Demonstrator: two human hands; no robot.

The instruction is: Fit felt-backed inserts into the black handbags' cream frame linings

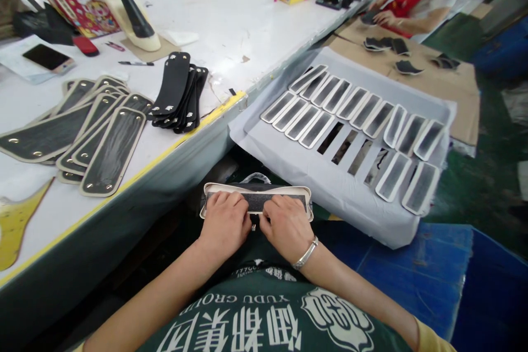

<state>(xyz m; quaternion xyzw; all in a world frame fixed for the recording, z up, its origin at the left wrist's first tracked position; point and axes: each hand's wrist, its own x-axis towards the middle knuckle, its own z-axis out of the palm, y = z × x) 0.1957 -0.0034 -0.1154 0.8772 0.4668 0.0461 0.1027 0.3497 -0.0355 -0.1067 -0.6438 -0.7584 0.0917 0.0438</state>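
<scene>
In front of my body is a long dark grey panel with a raised cream rim, lying across the top of a dark piece. My left hand is closed over its left half, fingers curled on the near edge and surface. On the right half my right hand grips in the same way, thumb toward the middle. Between the thumbs a small metal fitting shows below the near edge. Behind the panel a pale loop sticks up. My hands hide what lies under the fingers.
Left on the white table are cream-edged panels, black straps, a phone and a pen. At right a cloth-covered slotted rack holds several similar panels. A person works beyond it; a blue bin stands near.
</scene>
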